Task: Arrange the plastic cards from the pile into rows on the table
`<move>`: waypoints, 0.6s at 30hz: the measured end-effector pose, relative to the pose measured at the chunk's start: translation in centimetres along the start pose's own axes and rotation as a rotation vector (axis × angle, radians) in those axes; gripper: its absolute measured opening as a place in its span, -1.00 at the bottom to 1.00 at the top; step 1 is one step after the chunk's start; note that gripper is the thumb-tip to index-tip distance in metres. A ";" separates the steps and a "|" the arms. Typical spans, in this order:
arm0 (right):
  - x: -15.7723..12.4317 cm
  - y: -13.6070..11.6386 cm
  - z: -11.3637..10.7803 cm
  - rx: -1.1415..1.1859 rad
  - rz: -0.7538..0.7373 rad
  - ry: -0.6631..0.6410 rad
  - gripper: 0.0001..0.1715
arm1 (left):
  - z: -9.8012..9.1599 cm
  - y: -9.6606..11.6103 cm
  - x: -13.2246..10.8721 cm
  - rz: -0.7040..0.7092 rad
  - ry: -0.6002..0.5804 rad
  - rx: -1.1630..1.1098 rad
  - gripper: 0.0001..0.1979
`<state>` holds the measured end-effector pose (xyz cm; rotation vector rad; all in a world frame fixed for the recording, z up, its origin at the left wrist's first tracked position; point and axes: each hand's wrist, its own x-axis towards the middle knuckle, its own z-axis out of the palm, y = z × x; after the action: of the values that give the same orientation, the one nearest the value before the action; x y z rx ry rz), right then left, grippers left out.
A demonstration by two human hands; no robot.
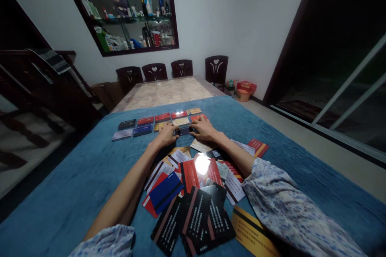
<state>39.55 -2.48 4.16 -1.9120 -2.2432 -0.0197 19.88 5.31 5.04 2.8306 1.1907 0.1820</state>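
My left hand [168,134] and my right hand [203,128] reach out over the blue cloth, fingers curled in. Between them lies a dark card [184,131], gripped at its left and right ends; whether it is one card or a stack I cannot tell. Just beyond stand neat card stacks in rows, among them a pale yellow one [181,121], a gold one [158,127] partly behind my left hand, and an orange-red one [197,118] partly behind my right. Under my forearms spreads a loose pile with black cards [197,213], a blue card [166,192] and red cards [189,174].
The blue cloth [90,164] covers the near part of a long table whose marbled top [169,92] shows farther off. Left stacks include a blue one [142,129] and a lilac one [122,134]. A gold card [253,233] lies near my right sleeve. Dark chairs [216,68] stand beyond.
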 end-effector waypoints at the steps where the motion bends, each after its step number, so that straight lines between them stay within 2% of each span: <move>1: 0.0 0.0 -0.1 -0.004 -0.001 0.005 -0.54 | 0.0 0.1 0.0 0.011 0.007 0.007 -0.69; 7: 0.1 -0.1 -0.9 -0.020 -0.002 0.075 -0.55 | -0.2 0.5 -0.2 0.109 0.033 0.045 -0.66; 18: -0.2 -0.5 -3.0 0.021 -0.031 0.132 -0.61 | 0.0 0.5 -0.1 0.192 0.048 0.057 -0.68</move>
<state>39.55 -3.18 7.08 -1.8094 -2.1775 -0.1232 20.16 4.87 5.10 3.0049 0.9455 0.2312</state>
